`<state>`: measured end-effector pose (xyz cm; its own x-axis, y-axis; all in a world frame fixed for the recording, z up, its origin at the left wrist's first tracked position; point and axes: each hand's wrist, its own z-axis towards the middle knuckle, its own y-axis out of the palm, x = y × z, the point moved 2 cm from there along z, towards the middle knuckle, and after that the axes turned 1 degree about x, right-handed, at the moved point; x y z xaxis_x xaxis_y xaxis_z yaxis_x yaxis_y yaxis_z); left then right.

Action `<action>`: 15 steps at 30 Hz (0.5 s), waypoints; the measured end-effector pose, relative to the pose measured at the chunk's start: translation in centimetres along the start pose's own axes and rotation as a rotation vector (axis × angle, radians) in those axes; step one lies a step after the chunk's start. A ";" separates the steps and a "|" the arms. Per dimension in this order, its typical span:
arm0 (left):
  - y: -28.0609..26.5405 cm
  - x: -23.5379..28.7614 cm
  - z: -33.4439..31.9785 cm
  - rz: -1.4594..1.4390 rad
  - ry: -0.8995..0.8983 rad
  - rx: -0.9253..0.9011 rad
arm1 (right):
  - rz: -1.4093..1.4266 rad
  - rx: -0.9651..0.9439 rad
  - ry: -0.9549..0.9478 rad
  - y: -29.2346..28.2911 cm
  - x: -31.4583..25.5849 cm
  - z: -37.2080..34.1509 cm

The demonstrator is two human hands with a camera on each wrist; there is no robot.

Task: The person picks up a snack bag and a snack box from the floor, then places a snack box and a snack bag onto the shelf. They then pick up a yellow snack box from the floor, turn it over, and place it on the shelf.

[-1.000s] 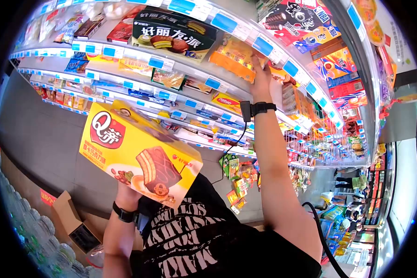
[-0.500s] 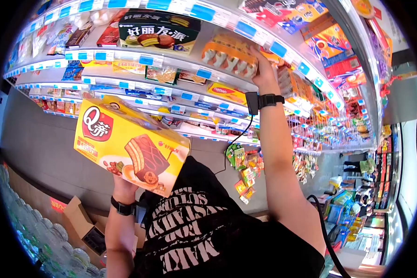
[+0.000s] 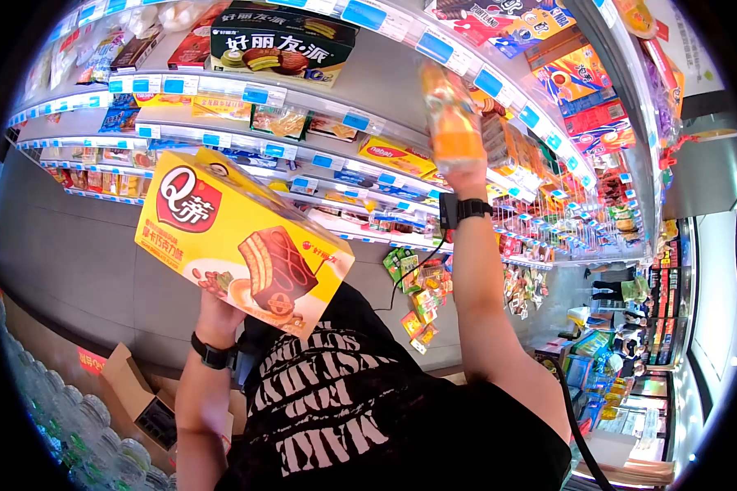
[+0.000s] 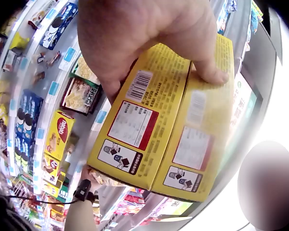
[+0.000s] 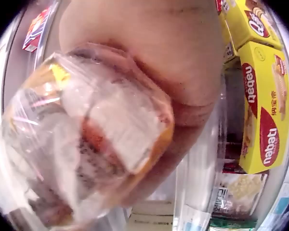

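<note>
My left hand (image 3: 217, 317) supports a large yellow Q蒂 cake box (image 3: 246, 245) from below, out in front of the shirt. In the left wrist view two yellow boxes (image 4: 135, 120) show side by side, the hand's thumb and fingers spread across their ends. At the upper shelf, my right hand (image 3: 467, 180) grips a clear plastic snack pack (image 3: 456, 123) with an orange label, which stands tilted up above the wrist. Close up in the right wrist view, the crinkled pack (image 5: 77, 139) lies against the palm, and some of its fingers are hidden behind it.
Left of the pack stands a dark green 好丽友派 box (image 3: 282, 49) on the same shelf. Yellow nabati boxes (image 3: 397, 155) sit on the shelf below. An open cardboard carton (image 3: 139, 397) is on the floor at lower left. Hanging snack packs (image 3: 422, 299) are beyond the right forearm.
The snack pack lay along the shelf with my right hand at its right end; now it is turned up and held above the hand. The left hand keeps its yellow box nearly in place.
</note>
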<state>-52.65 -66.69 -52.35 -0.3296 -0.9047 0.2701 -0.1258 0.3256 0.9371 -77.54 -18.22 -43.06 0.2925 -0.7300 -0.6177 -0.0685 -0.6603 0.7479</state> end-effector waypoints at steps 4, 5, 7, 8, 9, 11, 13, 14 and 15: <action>0.6 0.3 0.1 0.000 0.034 0.096 | -0.042 -0.137 0.023 -2.1 1.2 -1.2; 0.6 0.5 0.1 0.004 0.030 0.080 | 0.020 -0.198 0.059 -2.6 1.8 -1.8; 0.7 1.0 0.4 0.007 0.020 0.047 | 0.161 -0.248 0.122 -0.4 3.6 -3.8; 1.0 1.1 0.3 -0.006 0.042 0.079 | 0.201 -0.263 0.139 0.2 4.4 -4.3; 0.9 1.1 0.4 -0.019 0.042 0.011 | 0.232 -0.263 0.146 0.1 4.8 -4.5; 0.3 1.4 0.2 -0.041 0.037 -0.120 | 0.298 -0.290 0.170 0.0 5.7 -4.9; 0.0 1.4 -0.1 0.006 0.031 0.020 | 0.307 -0.311 0.140 0.0 6.3 -5.6; -0.7 1.3 0.1 0.021 0.024 0.045 | 0.280 -0.309 0.097 0.0 6.6 -5.8; -0.6 1.3 0.2 0.035 0.016 0.070 | 0.253 -0.306 0.053 0.1 6.8 -6.2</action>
<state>-53.20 -67.96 -52.57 -0.3196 -0.8966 0.3067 -0.1798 0.3751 0.9094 -69.69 -22.15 -45.70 0.3526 -0.8474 -0.3970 0.1399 -0.3717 0.9178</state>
